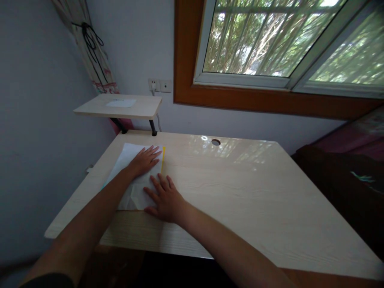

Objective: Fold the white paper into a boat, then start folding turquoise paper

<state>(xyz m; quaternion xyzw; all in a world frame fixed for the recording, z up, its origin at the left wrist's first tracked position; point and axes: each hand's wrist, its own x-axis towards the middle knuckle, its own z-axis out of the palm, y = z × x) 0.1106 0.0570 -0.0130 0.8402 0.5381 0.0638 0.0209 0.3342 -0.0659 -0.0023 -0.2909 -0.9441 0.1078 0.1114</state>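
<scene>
Your left hand and right hand lie flat, fingers spread, gripping nothing, pressing a white paper sheet with a yellow edge at the counter's left end. No legible writing shows. Small shelf beyond.

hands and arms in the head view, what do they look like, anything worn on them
Both are bare: the left hand and the right hand show no gloves, rings, watch or bands that I can make out. The forearms are uncovered along their whole visible length. Only at the bottom left edge does a bit of dark sleeve show on the left arm.
</scene>
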